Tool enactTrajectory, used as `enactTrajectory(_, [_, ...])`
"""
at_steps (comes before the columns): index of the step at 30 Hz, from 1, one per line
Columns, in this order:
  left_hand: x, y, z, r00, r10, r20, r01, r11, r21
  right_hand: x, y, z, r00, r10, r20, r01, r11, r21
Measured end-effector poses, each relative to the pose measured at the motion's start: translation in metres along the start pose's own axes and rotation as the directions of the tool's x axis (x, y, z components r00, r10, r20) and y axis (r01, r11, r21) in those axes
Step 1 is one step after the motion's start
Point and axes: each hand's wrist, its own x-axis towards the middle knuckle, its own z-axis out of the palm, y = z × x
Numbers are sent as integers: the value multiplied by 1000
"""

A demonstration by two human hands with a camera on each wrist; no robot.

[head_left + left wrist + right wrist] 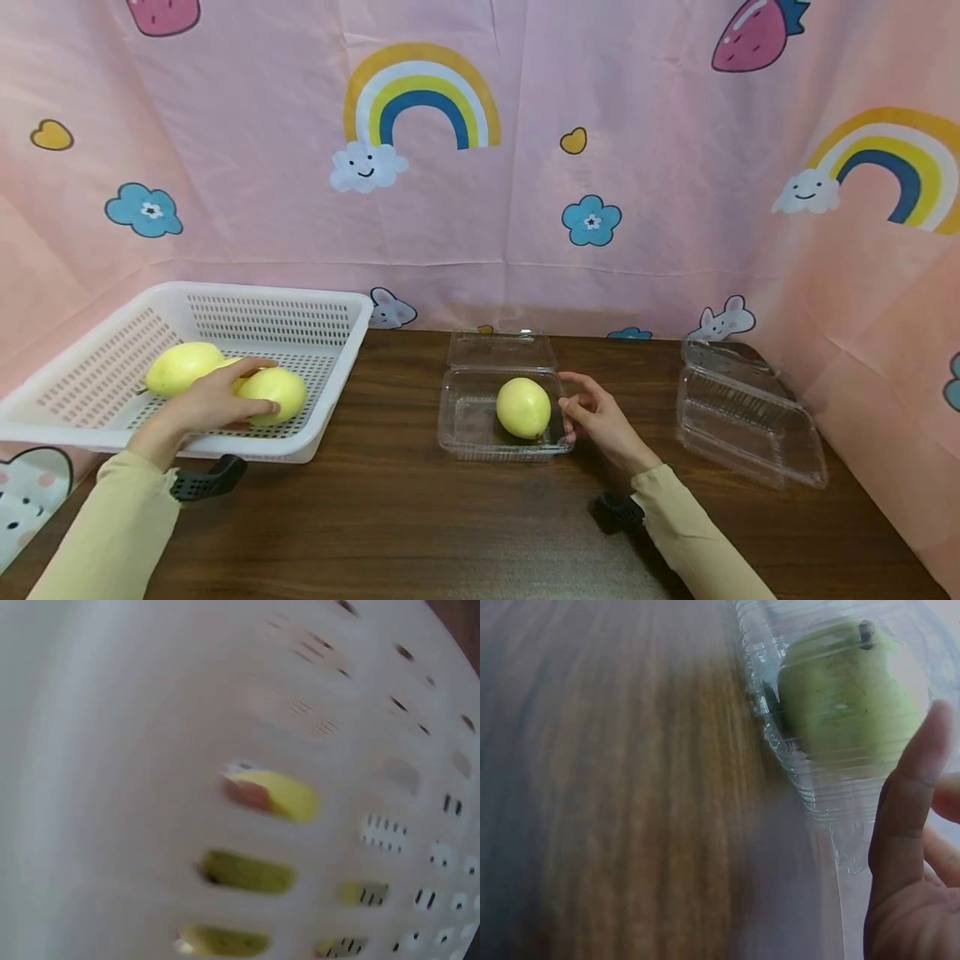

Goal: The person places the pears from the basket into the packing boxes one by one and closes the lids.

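My left hand (213,400) reaches over the front rim of a white perforated basket (345,350) and grips a yellow-green pear (276,395) inside it. Another pear (182,368) lies beside that hand, with a third mostly hidden behind the fingers. Through the basket wall's slots, the left wrist view gives only scraps of pear (296,796) and fingertip. At the centre, a clear plastic clamshell box (467,417) stands with its lid folded back, holding one pear (523,407) in its right half. My right hand (600,421) holds the box's right edge between thumb and fingers.
A second clear clamshell box (750,425) stands lid-up on the right side of the brown wooden table (420,525). A pink patterned cloth (465,225) hangs behind the table and along both sides.
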Motion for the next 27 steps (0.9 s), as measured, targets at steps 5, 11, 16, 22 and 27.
enactTrajectory(5, [-2, -1, -1, 999, 0, -33, -3, 994, -110, -1, 0, 1, 1000, 5, -4, -5, 1000, 3])
enactTrajectory(11, [-5, 1, -4, 997, 0, -72, -15, 978, -206, -1, -1, 1, 1000, 3, -4, -3, 1000, 1])
enactTrajectory(16, [-6, 7, -5, 997, 5, -80, -26, 964, -266, 0, 0, 1, 1000, 4, -1, -4, 1000, 8])
enactTrajectory(22, [-8, 12, -5, 995, -1, -96, -27, 958, -286, 1, 1, 1, 1000, 0, 5, 0, 1000, 16])
enactTrajectory(27, [-11, 17, -3, 993, 24, -112, -58, 950, -307, 0, 0, 1, 1000, -4, 3, 4, 1000, 6])
